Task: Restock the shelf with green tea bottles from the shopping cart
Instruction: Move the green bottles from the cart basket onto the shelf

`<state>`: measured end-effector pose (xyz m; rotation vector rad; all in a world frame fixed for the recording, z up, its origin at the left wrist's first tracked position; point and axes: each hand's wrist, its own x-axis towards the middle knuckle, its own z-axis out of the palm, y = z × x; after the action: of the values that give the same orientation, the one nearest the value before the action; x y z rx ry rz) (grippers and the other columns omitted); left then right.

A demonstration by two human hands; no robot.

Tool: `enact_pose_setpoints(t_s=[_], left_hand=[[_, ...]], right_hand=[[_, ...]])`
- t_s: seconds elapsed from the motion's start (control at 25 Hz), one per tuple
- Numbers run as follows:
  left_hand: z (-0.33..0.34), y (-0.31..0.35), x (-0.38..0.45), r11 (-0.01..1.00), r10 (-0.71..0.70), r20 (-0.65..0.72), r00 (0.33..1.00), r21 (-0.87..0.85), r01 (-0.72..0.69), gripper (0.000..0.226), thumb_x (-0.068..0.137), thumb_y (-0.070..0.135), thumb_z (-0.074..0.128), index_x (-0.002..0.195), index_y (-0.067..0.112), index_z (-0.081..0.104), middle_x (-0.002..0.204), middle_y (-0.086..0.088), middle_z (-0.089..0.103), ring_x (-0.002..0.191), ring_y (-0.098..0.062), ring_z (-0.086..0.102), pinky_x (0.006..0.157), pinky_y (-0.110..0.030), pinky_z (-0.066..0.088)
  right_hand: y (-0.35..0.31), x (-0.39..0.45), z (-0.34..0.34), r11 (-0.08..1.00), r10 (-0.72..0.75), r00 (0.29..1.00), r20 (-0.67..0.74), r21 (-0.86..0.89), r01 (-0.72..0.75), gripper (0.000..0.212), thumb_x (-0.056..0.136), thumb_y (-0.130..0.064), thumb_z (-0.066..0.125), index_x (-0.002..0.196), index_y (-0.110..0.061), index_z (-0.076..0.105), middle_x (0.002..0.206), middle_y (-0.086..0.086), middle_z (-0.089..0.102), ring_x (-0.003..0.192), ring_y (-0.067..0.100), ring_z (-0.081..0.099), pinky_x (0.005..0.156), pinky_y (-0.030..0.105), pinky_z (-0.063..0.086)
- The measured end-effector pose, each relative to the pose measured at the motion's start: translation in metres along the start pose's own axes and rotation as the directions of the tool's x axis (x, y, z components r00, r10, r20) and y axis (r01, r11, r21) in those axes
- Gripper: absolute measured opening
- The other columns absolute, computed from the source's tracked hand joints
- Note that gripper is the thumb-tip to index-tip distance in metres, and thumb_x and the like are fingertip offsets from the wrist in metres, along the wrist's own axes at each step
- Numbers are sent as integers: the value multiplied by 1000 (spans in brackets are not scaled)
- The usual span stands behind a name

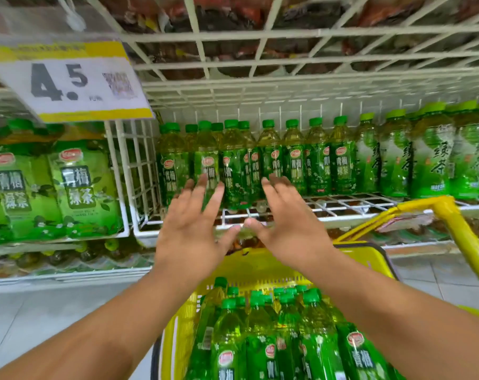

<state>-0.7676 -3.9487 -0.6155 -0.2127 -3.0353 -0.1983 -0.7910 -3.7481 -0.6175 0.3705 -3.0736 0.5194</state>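
Observation:
Several green tea bottles (263, 338) with green caps stand packed in the yellow shopping cart basket (178, 333) at the bottom of the head view. More of the same bottles (295, 160) stand in rows on the white wire shelf (328, 215) ahead. My left hand (191, 231) and my right hand (287, 229) are both stretched toward the front bottles on the shelf, fingers spread, thumbs almost touching, holding nothing. The fingertips overlap the bottles' labels; whether they touch is unclear.
A price sign (71, 83) reading 4.5 hangs at upper left. Large green tea packs (54, 187) fill the left shelf section behind a wire divider. Lighter green bottles (430, 154) stand at right. The yellow cart handle (463, 231) rises at right. A wire shelf runs overhead.

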Motion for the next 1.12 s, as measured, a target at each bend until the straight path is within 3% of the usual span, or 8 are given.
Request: enact_pose_setpoints(t_s=[0.08,0.2,0.44,0.52,0.64,0.8,0.96,1.12], left_hand=[[7,10,-29,1000,8,16,1000,-8,-8,82,89,72,36,156,26,28,165,-7,18,151,-29,18,119,-50,24],[17,21,-74,1000,-7,83,997,13,6,83,90,74,30,158,29,17,167,-3,9,153,-25,7,121,-49,20],[27,41,-139,999,-33,290,957,-30,44,89,86,81,25,158,34,2,167,2,-5,153,-20,-5,121,-50,20],[30,52,-158,993,-74,324,943,-67,101,90,83,85,21,157,40,-5,166,6,-14,153,-18,-10,121,-49,14],[35,67,-178,978,-103,346,933,-137,158,91,79,87,15,150,44,-24,161,10,-29,151,-15,-18,121,-41,3],[44,81,-203,959,-196,378,905,-120,258,102,81,83,23,142,32,-41,164,7,-22,152,-19,3,122,-37,18],[43,91,-207,918,-342,380,860,-59,391,111,84,78,38,152,17,-25,164,1,3,146,-20,17,118,-31,23],[43,99,-210,788,-546,422,723,-34,615,109,76,82,48,154,12,16,146,-3,33,135,-22,31,104,-30,39]], right_hand=[[2,-33,4,998,-40,999,5,-42,40,85,91,-68,39,156,-16,18,163,2,16,150,20,9,120,37,18],[7,-80,7,998,-47,997,69,-36,49,86,91,-70,28,157,-18,11,165,0,8,151,17,-1,121,36,12],[22,-151,9,1000,16,985,173,20,-20,86,92,-72,27,157,-23,-1,164,-8,-5,148,8,-16,122,35,9],[24,-171,13,999,52,980,194,-6,-52,88,91,-74,21,157,-23,-5,164,-9,-10,147,8,-19,121,34,9],[23,-192,20,992,120,971,206,8,-125,92,88,-77,26,157,-25,-4,165,-8,-5,149,10,-10,119,31,15],[21,-213,29,972,230,943,242,-13,-234,95,86,-75,36,157,-21,2,161,2,13,148,20,13,119,35,21],[13,-230,27,941,338,909,243,-55,-335,96,88,-68,46,157,-18,3,154,4,23,141,24,24,114,36,29],[-6,-239,27,845,534,805,258,-131,-519,113,79,-77,50,156,-11,-1,145,7,25,135,24,26,113,31,25]])
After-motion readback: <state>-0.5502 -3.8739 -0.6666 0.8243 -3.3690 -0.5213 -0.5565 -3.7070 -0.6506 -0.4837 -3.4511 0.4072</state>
